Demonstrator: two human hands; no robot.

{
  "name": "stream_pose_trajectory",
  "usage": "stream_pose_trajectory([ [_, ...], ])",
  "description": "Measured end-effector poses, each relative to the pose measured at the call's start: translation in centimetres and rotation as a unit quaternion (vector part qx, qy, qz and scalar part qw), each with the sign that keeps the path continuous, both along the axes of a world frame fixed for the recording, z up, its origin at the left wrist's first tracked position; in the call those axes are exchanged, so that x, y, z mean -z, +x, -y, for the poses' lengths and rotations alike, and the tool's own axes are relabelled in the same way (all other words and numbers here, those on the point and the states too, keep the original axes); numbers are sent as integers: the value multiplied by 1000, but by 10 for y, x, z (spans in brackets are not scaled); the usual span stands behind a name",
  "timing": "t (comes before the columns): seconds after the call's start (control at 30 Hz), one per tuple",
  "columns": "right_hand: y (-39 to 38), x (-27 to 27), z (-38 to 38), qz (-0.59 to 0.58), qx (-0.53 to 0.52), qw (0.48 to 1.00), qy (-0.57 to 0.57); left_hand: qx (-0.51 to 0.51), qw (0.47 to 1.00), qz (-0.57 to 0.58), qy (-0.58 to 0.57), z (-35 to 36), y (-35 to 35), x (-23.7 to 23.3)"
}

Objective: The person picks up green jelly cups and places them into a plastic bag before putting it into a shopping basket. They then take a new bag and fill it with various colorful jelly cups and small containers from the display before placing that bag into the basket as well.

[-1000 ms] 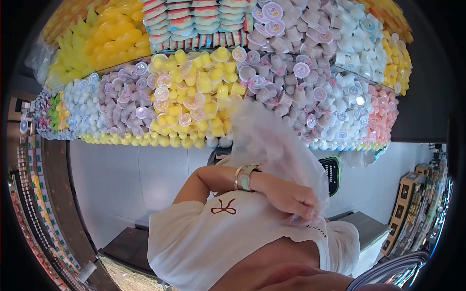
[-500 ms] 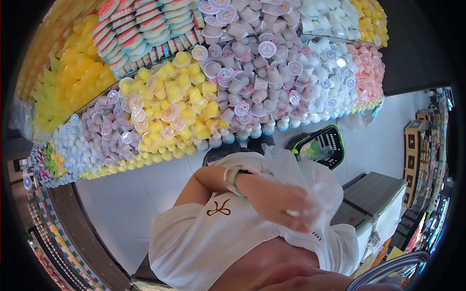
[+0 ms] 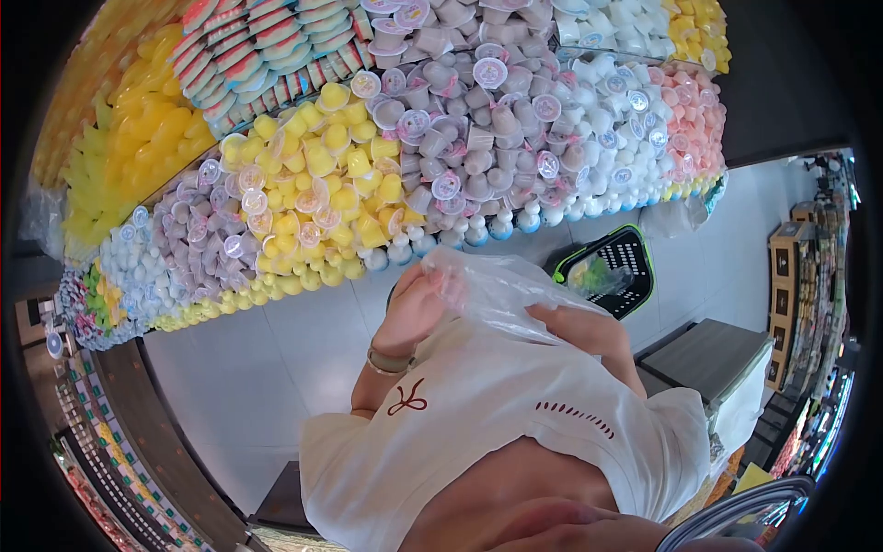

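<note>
A shop display fills the far side of the view: sloping bins heaped with small sealed jelly cups (image 3: 478, 120), sorted by colour into yellow, grey-lilac, white and pink, with striped and yellow sweets in the bins to the far left. Below it is a pale tiled floor (image 3: 276, 368). A black basket (image 3: 635, 241) with a green rim stands there to the right, and stocked shelves (image 3: 809, 276) run along the right edge. The thing in hand is a thin clear plastic bag (image 3: 501, 290), held up near the person's chest between the display and the white shirt (image 3: 497, 414). It is crumpled, with its long axis running left to right and dropping slightly to the right. The left hand (image 3: 412, 308), a band (image 3: 388, 361) on its wrist, is at the bag's left end with its fingers curled onto the film, so this hand is the nearer one and has a grip. The right forearm (image 3: 593, 331) comes in from the right under the bag, but the right hand is veiled by the plastic, so its grip cannot be told. The cups lie beyond the bag, farther off and apart from both hands. The printed cup lids are too small to read. The shirt carries a red bow-shaped mark and a red dashed arc but no legible words.
</note>
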State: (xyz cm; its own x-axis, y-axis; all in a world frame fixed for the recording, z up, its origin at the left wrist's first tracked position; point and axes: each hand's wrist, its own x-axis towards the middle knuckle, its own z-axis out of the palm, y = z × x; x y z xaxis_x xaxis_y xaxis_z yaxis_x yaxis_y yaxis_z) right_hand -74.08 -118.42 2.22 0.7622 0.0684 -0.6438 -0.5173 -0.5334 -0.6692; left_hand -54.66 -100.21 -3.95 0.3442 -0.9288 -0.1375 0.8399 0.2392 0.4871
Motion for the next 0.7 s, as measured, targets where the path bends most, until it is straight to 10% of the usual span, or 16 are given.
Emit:
stream_pose_trajectory([
  [0.1,-11,18,10,97,-103,989,-32,-6,998,57,-12,15,-10,-12],
  [0.2,-17,20,0,234,11,968,92,18,983,180,39,20,-12,-35],
  [0.37,-45,40,-18,183,24,982,47,-31,926,367,80,4,-19,-51],
  [0.53,-46,43,-30,167,-70,983,-31,32,763,644,-52,-2,-57,-70],
  [0.7,-70,83,-47,196,-136,971,3,189,634,744,94,-4,-137,-22],
])
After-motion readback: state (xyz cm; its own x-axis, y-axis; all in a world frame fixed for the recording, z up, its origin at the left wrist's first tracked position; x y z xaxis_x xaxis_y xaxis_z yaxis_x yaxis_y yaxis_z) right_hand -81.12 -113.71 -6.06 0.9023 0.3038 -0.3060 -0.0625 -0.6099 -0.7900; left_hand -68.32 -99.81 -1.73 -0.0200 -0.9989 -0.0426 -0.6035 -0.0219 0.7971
